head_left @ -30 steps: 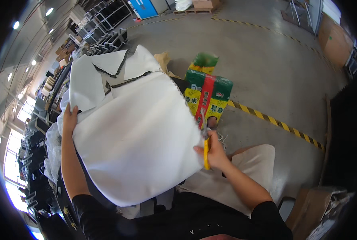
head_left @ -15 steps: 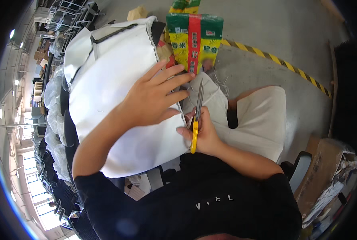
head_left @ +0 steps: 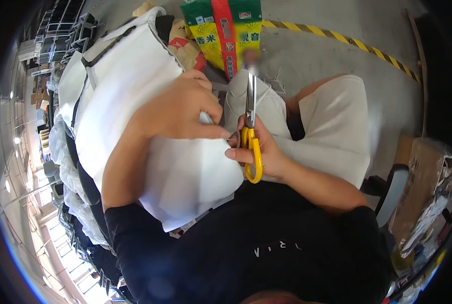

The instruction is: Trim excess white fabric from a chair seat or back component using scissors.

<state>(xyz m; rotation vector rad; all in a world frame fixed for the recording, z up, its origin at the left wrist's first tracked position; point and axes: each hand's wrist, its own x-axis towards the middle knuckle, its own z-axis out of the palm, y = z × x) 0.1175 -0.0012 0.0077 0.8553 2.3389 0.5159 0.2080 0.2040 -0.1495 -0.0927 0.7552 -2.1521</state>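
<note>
A large, smooth white sheet of upholstery material point(head_left: 112, 96) with black strips along it lies across my lap and to the left. My left hand point(head_left: 180, 109) is closed on its right edge, fingers curled and thumb pointing toward my right hand. My right hand point(head_left: 269, 152) holds scissors point(head_left: 256, 164) with yellow handles, the metal blades together and pointing away from me. Its thumb and fingers are also close to the sheet's edge, beside a small dark strip or loop I cannot make out clearly. The sheet's near corner hangs bent over my lap.
A green and yellow bag point(head_left: 223, 38) with a red band stands on the floor ahead. Yellow and black tape point(head_left: 332, 34) crosses the grey floor. Clear plastic wrap point(head_left: 66, 162) lies along the left. A chair armrest point(head_left: 390, 195) and cardboard point(head_left: 421, 177) are at right.
My left hand has gone from spread flat on the white sheet to curled round its edge. The sheet's near part has folded. The scissors have turned, so both handle loops now show.
</note>
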